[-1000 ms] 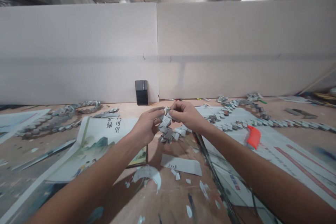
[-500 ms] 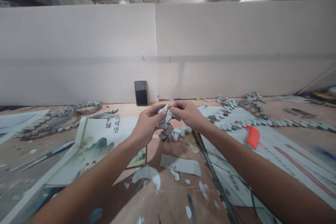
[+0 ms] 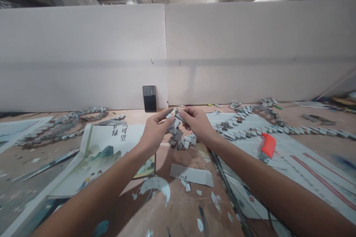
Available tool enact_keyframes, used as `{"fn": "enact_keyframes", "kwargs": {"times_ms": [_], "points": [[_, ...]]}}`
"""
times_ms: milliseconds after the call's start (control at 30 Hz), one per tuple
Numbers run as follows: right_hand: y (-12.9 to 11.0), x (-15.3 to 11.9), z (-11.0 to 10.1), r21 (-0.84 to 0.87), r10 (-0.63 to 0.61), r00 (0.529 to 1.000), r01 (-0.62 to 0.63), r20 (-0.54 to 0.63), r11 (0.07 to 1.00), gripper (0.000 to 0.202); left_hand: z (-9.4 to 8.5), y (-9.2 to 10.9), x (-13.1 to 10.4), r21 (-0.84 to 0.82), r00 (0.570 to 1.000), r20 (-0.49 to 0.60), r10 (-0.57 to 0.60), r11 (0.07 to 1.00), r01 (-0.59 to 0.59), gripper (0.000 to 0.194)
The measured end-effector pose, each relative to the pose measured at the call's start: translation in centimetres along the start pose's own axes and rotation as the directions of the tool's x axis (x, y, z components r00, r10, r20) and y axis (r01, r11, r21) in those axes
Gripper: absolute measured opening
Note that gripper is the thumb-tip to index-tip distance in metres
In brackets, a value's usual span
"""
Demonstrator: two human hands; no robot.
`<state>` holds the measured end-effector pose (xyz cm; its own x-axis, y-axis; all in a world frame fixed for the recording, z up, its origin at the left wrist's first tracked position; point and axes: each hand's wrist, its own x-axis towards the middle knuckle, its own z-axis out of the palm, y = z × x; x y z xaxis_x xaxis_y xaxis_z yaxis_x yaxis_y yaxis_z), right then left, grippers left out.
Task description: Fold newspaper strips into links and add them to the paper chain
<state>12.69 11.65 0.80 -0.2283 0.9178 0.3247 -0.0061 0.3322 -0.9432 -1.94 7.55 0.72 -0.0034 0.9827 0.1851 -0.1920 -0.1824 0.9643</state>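
Note:
A chain of folded paper links (image 3: 175, 137) hangs curled between my hands, above the paint-spotted table. My left hand (image 3: 155, 127) pinches its upper end between thumb and fingers. Close beside it, my right hand (image 3: 196, 122) has thumb and forefinger closed on the same end, at a light-coloured folded piece. The fingertips hide just how that piece sits in the chain. The lower links curve to the right, under my right hand.
More folded-paper chains lie at the left (image 3: 61, 126) and right (image 3: 250, 131). A phone (image 3: 149, 99) leans on the white partition (image 3: 83, 55). Nearby are a red-handled tool (image 3: 268, 145), a paper strip (image 3: 191, 174), a metal ruler (image 3: 46, 166) and printed sheets (image 3: 107, 148).
My right hand has shifted slightly left, closer to my left hand, and its forearm has moved with it. More of the red-handled tool shows. My left hand stays almost still.

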Motion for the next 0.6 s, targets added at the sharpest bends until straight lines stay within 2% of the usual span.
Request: {"fn": "enact_keyframes", "kwargs": {"times_ms": [167,267,333,467,600], "points": [[0.0,0.1,0.0,0.181,0.062,0.998,-0.067,0.033,0.981,0.038,-0.3,-0.1,0.3,0.019,0.998,-0.028,0.064,0.998,-0.063,0.046],[-0.3,0.2,-0.6,0.077,0.075,0.988,-0.086,0.138,0.993,0.034,-0.5,-0.2,0.5,0.025,0.995,-0.057,0.079,0.997,-0.078,0.049],[-0.3,0.1,-0.8,-0.029,0.049,0.982,-0.044,0.183,0.999,0.033,-0.6,-0.3,0.6,0.024,0.994,-0.056,0.089,0.996,-0.088,0.049],[0.0,-0.2,-0.3,-0.017,0.002,0.993,0.0,0.121,1.0,0.037,-0.6,-0.6,0.6,0.07,0.991,-0.064,0.12,0.991,-0.116,0.05],[-0.4,-0.4,0.2,0.057,0.057,0.995,-0.062,0.081,0.996,0.035,-0.6,-0.3,0.4,0.197,0.983,-0.05,0.175,0.967,-0.162,0.05]]}}
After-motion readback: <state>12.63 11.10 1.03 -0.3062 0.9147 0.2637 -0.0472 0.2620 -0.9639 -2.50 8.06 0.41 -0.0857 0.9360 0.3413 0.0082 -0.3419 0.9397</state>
